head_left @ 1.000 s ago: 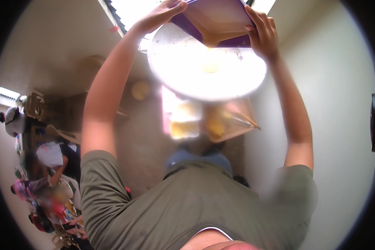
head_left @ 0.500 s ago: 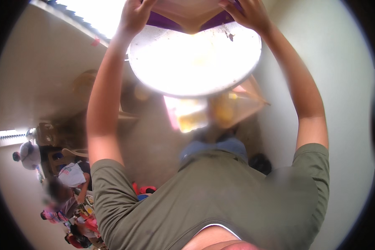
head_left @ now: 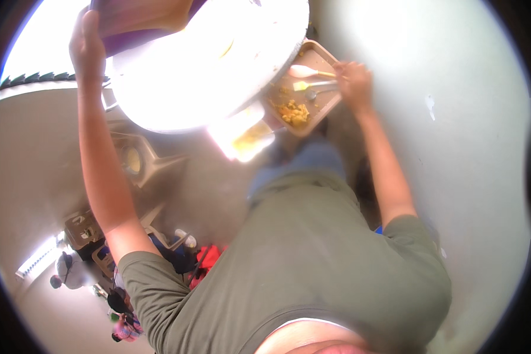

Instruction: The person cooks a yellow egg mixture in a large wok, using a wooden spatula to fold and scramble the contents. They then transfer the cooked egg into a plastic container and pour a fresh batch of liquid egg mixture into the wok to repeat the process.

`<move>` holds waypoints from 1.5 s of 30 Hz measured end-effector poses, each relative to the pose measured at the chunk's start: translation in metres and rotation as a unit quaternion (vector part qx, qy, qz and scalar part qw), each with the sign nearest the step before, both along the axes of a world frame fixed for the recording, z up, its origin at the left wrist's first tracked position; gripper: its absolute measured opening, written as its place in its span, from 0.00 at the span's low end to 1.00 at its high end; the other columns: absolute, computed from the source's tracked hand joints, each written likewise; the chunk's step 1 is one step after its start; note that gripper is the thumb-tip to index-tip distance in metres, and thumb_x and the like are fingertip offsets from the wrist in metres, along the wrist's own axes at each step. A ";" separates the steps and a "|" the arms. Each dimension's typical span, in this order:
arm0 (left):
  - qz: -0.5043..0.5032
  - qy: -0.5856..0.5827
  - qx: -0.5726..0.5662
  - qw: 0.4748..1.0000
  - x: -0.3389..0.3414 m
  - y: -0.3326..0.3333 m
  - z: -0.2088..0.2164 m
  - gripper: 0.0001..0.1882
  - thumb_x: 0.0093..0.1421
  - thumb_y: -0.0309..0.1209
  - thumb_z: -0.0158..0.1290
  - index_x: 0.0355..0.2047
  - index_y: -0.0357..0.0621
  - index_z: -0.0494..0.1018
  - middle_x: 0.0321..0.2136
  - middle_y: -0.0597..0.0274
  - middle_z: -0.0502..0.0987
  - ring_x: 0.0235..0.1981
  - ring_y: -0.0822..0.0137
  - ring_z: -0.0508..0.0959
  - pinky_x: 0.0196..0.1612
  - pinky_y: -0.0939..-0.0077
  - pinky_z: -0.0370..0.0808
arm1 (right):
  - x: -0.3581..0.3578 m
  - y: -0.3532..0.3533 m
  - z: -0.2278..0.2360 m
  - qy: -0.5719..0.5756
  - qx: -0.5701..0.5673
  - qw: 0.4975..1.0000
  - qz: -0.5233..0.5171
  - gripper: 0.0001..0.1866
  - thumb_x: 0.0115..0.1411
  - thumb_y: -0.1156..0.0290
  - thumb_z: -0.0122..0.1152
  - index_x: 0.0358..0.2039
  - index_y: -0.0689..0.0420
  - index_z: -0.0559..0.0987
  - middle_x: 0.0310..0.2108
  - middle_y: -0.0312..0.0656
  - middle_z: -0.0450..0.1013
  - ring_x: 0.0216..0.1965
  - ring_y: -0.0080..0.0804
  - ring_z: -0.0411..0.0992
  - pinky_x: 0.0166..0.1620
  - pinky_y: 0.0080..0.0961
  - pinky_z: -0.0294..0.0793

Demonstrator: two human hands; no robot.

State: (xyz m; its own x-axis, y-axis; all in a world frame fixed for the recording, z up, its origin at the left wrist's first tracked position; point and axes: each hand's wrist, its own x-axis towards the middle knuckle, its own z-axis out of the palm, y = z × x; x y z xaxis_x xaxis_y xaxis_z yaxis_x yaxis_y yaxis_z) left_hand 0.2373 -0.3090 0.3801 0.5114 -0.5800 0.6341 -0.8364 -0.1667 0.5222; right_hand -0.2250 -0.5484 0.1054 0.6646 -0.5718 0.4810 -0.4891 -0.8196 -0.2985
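My left hand (head_left: 88,54) is closed on the side of a purple and brown open container (head_left: 138,20), held over a bright white round table (head_left: 200,76); the container's far part runs out of view. At the right, my right hand (head_left: 355,85) is closed over the handle ends of utensils at a brown tray (head_left: 323,109). A white-headed spatula (head_left: 302,71) with a wooden-looking handle leads into its fingers. Just below lie a yellow-headed brush (head_left: 302,86) with a pale handle and a metal spoon (head_left: 311,94). Yellow-orange food scraps (head_left: 294,112) sit in the tray's near corner.
A clear container with yellow contents (head_left: 251,140) stands below the table's edge, blurred by glare. A pale wall (head_left: 448,106) rises close on my right. Brown plastic chairs (head_left: 138,159) and several seated people (head_left: 71,268) are at the left.
My right hand has let go of the container and moved down right to the tray's utensils. My left hand has shifted left with the container. The view has turned, showing the tray clearly.
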 end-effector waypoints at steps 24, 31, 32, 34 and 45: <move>0.060 0.033 0.047 0.997 -0.028 -0.015 0.024 0.46 0.72 0.67 0.36 0.55 0.27 0.74 0.49 0.51 0.78 0.52 0.61 0.75 0.58 0.67 0.69 | 0.022 -0.053 -0.256 0.247 -0.056 0.965 0.071 0.09 0.59 0.67 0.58 0.38 0.51 0.83 0.42 0.35 0.77 0.51 0.33 0.73 0.56 0.39 0.70; 0.082 0.087 0.003 0.993 -0.022 -0.013 0.024 0.37 0.77 0.55 0.38 0.58 0.26 0.72 0.53 0.46 0.78 0.54 0.56 0.79 0.58 0.64 0.74 | 0.018 -0.056 -0.213 0.251 -0.056 0.949 0.181 0.09 0.53 0.73 0.65 0.35 0.50 0.85 0.44 0.36 0.77 0.54 0.35 0.72 0.58 0.39 0.69; 0.072 0.080 0.008 0.994 -0.027 -0.015 0.028 0.39 0.76 0.57 0.38 0.59 0.25 0.71 0.54 0.45 0.77 0.55 0.56 0.78 0.59 0.64 0.74 | 0.017 -0.055 -0.210 0.278 -0.044 0.944 0.175 0.08 0.53 0.73 0.65 0.34 0.49 0.86 0.44 0.35 0.77 0.54 0.34 0.72 0.59 0.38 0.69; 0.058 0.075 0.011 0.995 -0.031 -0.021 0.030 0.42 0.76 0.60 0.38 0.60 0.24 0.69 0.55 0.44 0.77 0.56 0.55 0.77 0.60 0.63 0.73 | 0.012 -0.056 -0.210 0.325 -0.021 0.930 0.168 0.06 0.53 0.73 0.66 0.31 0.48 0.86 0.43 0.34 0.77 0.55 0.33 0.72 0.59 0.38 0.68; 0.072 0.076 0.012 0.994 -0.025 -0.005 0.030 0.38 0.77 0.56 0.38 0.60 0.26 0.72 0.52 0.47 0.78 0.55 0.59 0.76 0.60 0.65 0.71 | 0.018 -0.069 -0.182 0.243 0.006 0.970 -0.016 0.14 0.56 0.73 0.64 0.44 0.50 0.83 0.49 0.38 0.76 0.59 0.35 0.69 0.59 0.39 0.68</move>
